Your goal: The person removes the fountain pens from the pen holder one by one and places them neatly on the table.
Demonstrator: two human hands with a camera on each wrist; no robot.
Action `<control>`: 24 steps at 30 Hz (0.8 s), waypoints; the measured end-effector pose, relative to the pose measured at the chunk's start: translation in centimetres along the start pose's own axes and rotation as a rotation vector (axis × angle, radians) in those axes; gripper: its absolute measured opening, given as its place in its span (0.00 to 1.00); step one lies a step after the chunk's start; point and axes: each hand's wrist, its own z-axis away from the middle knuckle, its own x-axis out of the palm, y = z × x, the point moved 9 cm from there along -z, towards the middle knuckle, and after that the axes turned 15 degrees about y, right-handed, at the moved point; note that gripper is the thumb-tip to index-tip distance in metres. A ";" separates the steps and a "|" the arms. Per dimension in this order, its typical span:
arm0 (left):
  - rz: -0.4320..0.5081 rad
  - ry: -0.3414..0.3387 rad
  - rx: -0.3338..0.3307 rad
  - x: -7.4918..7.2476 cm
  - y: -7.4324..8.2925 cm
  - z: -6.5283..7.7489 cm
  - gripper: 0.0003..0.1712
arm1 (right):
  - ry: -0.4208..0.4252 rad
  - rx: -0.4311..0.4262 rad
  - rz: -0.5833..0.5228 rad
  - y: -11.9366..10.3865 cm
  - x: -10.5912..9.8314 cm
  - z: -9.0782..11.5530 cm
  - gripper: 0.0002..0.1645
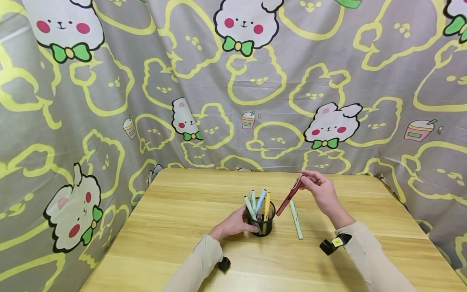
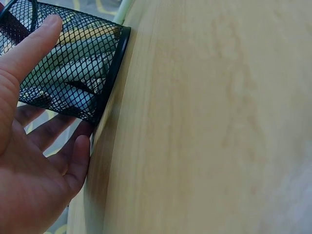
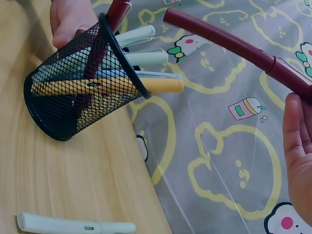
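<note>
A black mesh pen cup (image 1: 269, 228) stands on the table, with green, blue and yellow pens in it. My left hand (image 1: 235, 223) holds the cup from its left side, thumb along the front and fingers round the back. Another dark red pen (image 3: 119, 13) leans in the cup, near the left hand in the right wrist view. Right of the cup, my right hand (image 1: 321, 192) pinches a dark red pen (image 1: 288, 199) by its clip end. That pen slants down with its lower end near the cup's rim. A pale green pen (image 1: 296, 221) lies on the table below the right hand.
The wooden table (image 1: 175, 215) reaches back to a grey curtain (image 1: 219, 93) printed with cartoon animals, which also hangs along both sides. Black wrist cameras hang under both sleeves, the right camera (image 1: 328, 246) low over the tabletop.
</note>
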 end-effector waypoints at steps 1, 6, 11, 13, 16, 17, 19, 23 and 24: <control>0.000 0.000 0.000 0.0 0.0 0.0 0.35 | 0.004 0.004 -0.007 0.0 -0.1 0.0 0.14; 0.013 -0.003 0.004 0.0 0.0 -0.1 0.38 | 0.021 0.029 -0.043 0.2 -0.6 -0.2 0.13; 0.024 -0.006 0.001 0.0 -0.1 0.0 0.40 | 0.043 0.047 -0.068 0.7 -1.4 -0.3 0.12; 0.021 -0.004 0.000 0.0 -0.1 0.0 0.40 | 0.046 0.046 -0.065 0.9 -1.7 -0.4 0.10; 0.022 -0.001 0.009 0.0 -0.1 0.0 0.38 | 0.047 0.047 -0.045 1.3 -2.2 -0.6 0.08; 0.024 -0.003 0.010 0.1 -0.1 0.0 0.38 | 0.048 0.050 -0.035 1.5 -2.3 -0.6 0.08; 0.020 -0.005 0.011 0.1 0.0 0.0 0.36 | 0.047 0.059 -0.008 1.9 -2.7 -0.7 0.08; 0.009 -0.006 0.004 0.1 -0.1 0.0 0.34 | 0.045 0.079 0.085 2.8 -3.4 -0.9 0.08; 0.010 -0.003 0.006 0.0 -0.1 0.0 0.35 | 0.042 0.085 0.110 3.1 -3.5 -0.9 0.08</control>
